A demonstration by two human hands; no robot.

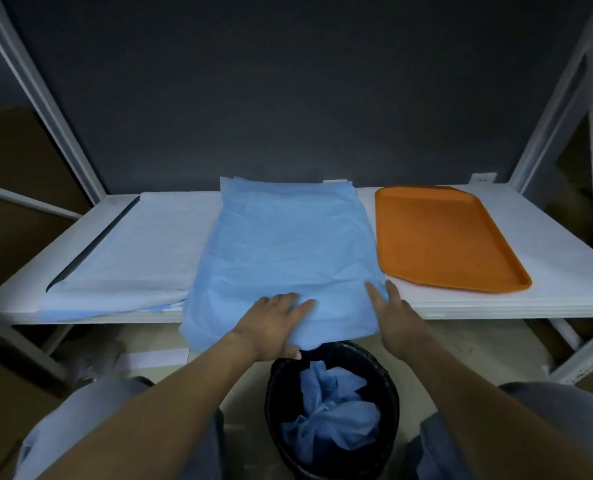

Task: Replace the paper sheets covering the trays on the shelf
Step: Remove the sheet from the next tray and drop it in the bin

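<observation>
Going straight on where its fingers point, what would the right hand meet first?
Likely the blue sheet, its right edge just ahead of the right hand; the orange tray lies off that line.

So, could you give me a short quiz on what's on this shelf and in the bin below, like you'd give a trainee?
1. True or false: the orange tray has a sheet over it.
2. What lies in the black bin? A) crumpled blue paper B) a folded towel C) a second tray
3. Fill in: the left hand rests on the ___ sheet in the middle of the shelf.
Key: 1 false, the tray is bare. 2 A. 3 blue: it is the blue sheet.
</observation>
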